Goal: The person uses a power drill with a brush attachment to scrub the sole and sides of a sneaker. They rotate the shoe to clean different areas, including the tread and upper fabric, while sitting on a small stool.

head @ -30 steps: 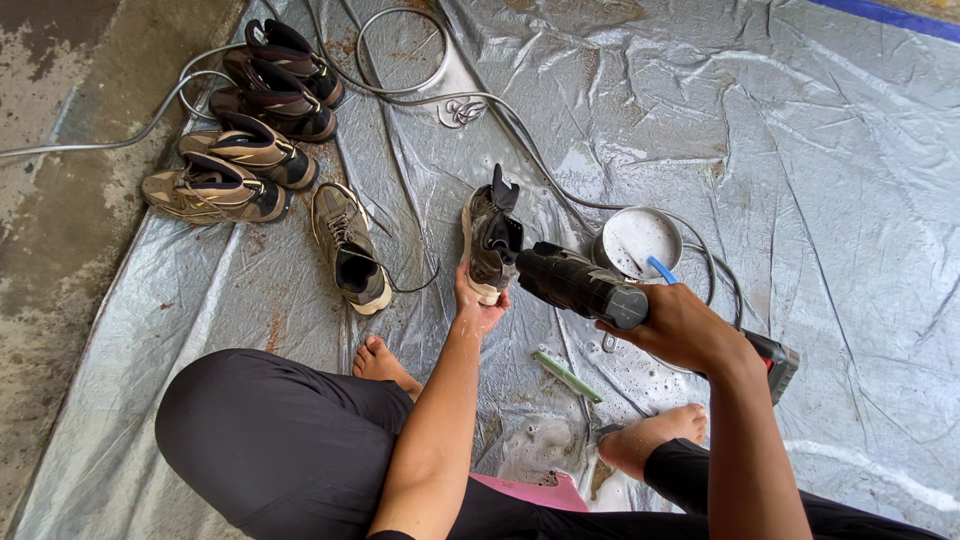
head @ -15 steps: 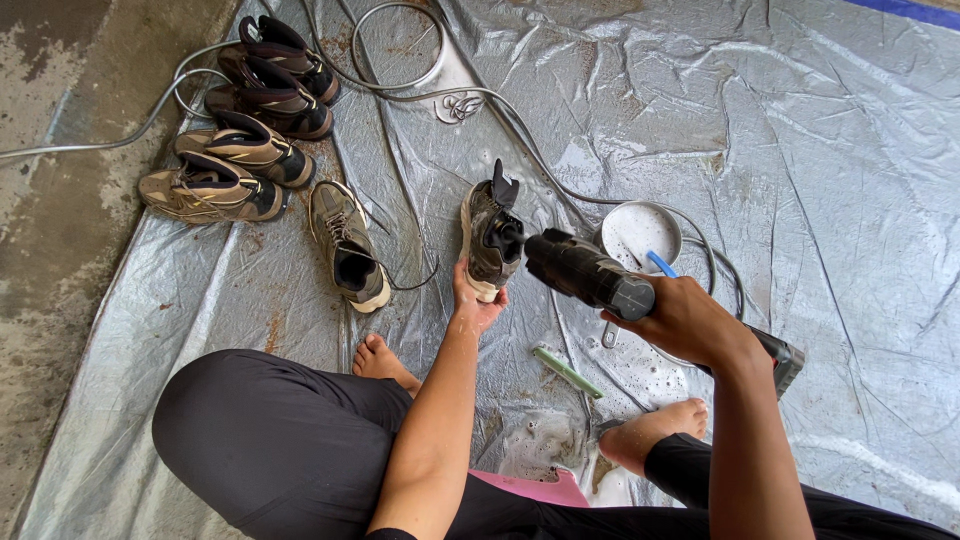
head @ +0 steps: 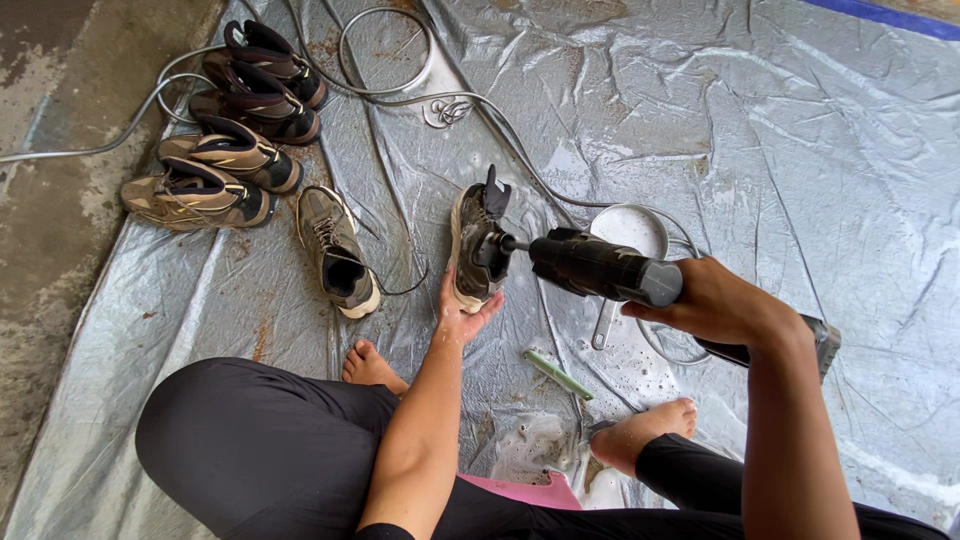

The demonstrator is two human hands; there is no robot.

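One shoe under the brush, five waiting

Left hand [head: 462,318] grips the heel of the muddy shoe [head: 474,240], propped upright on the wet grey tarp [head: 760,150]; right hand [head: 715,305] is wrapped tight round the black power scrubber [head: 600,268], brush head pressed to the shoe's side. Five shoes [head: 235,150] sit lined up at left, apparently unwashed. Since the earlier frames, the scrubber has swung flatter.

Shoe [head: 474,248] centre on tarp [head: 780,150], L hand [head: 462,318] under heel, drill [head: 600,268] w/ R hand [head: 712,302] to its right. Lone shoe [head: 338,252] left; four-shoe row [head: 232,130] far left. Pan [head: 630,232] behind drill.
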